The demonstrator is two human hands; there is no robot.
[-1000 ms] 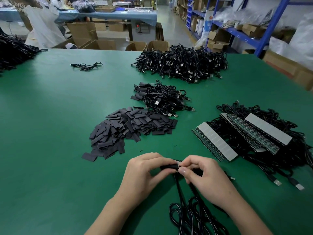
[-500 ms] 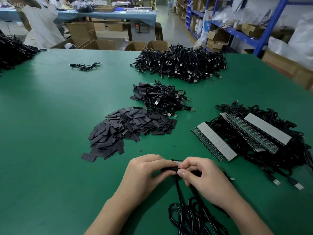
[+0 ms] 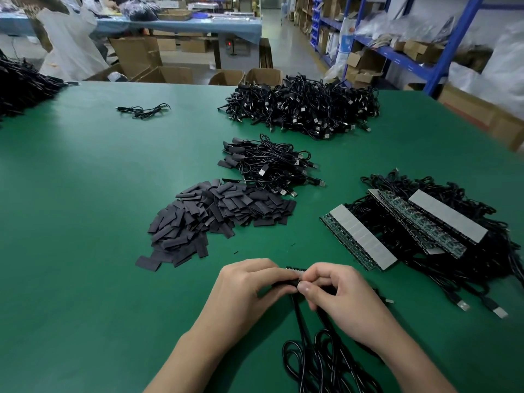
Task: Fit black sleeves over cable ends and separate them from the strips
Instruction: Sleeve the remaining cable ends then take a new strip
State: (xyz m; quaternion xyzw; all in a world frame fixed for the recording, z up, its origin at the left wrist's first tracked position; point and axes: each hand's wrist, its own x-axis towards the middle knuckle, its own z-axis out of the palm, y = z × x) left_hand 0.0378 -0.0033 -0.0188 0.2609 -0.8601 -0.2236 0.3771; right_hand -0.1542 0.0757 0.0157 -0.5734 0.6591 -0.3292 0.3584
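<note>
Several loops of cable (image 3: pixel 320 361) lie slack at bottom centre of the tabletop (image 3: pixel 85 279), leaving the end free to turn. Just above, the hands meet: the left hand (image 3: pixel 249 290) pinches a black sleeve (image 3: pixel 279 285) and the right hand (image 3: pixel 337 296) pinches the cable end (image 3: pixel 298 276), apparently to seat it. Loose sleeves (image 3: pixel 215 217) at centre and strips (image 3: pixel 357 236) at right lie within reach. Sleeved cables (image 3: pixel 269 163) lie beyond.

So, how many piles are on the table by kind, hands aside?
Black sleeves pile: 1
Cable heaps: 4 (far left, far centre, middle, right under the strips)
Stray cable: 1
Total: 6
</note>
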